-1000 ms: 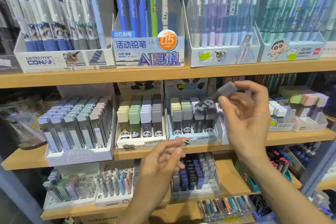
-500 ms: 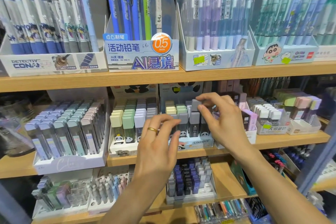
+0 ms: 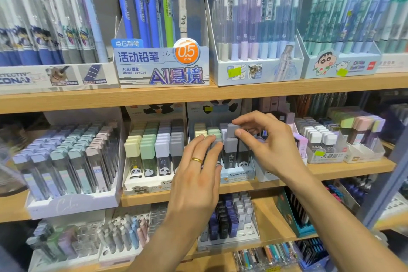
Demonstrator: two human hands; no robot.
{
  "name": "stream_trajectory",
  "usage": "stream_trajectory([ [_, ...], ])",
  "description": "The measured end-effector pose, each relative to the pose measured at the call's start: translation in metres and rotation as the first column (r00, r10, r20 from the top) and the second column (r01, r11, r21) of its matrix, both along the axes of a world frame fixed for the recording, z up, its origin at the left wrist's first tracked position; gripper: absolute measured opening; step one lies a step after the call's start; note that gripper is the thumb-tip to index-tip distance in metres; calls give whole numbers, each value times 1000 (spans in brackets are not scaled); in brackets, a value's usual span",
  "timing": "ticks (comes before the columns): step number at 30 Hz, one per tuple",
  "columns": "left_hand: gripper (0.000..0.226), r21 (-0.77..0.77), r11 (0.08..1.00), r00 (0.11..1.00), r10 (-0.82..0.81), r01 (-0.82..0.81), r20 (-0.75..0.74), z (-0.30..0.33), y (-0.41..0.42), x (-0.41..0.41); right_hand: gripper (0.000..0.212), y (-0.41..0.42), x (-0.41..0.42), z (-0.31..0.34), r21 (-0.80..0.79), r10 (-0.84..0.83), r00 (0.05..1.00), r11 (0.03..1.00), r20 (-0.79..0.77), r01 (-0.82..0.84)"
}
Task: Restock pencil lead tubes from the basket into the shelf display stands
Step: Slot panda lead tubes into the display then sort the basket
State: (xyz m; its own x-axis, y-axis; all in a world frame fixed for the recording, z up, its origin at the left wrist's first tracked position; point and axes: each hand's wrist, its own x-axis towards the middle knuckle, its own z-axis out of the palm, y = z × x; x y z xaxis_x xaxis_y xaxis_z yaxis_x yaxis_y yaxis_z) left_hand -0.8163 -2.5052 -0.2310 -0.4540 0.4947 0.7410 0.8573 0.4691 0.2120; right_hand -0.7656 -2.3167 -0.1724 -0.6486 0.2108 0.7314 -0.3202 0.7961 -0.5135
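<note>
Lead tube (image 3: 231, 131), grey-capped and rectangular, pinched at its cap between thumb and fingers of right hand (image 3: 268, 146), standing upright and raised above its neighbours in panda display stand (image 3: 237, 175). Left hand (image 3: 198, 170) just left of that tube, fingers nearly straight, tips resting on a lower grey cap, gold ring (image 3: 196, 159) on one finger; perhaps steadying contact only, hard to tell. Smooth matte caps, dark clear bodies, white card stand on wooden shelf (image 3: 353, 166).

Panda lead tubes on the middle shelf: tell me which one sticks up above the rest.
The grey-capped tube pinched by the right hand; its cap rides above its neighbours' caps.
</note>
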Motion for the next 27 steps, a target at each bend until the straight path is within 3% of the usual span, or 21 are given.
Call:
stream_trajectory([
  [5,44,6,1000,1000,-14,14,6,2,-1,0,17,2,-2,-1,12,-50,999,999,-15,50],
  [9,46,-2,1000,1000,-27,27,-11,0,-4,-1,18,3,-4,-2,-115,65,997,992,34,-60],
  [20,50,-53,999,996,-18,13,-86,-9,-7,-1,17,5,-4,5,220,-83,997,972,0,81],
  [27,53,-68,998,993,3,-11,-120,-11,-6,-1,14,10,-5,-6,206,-121,991,972,50,109],
])
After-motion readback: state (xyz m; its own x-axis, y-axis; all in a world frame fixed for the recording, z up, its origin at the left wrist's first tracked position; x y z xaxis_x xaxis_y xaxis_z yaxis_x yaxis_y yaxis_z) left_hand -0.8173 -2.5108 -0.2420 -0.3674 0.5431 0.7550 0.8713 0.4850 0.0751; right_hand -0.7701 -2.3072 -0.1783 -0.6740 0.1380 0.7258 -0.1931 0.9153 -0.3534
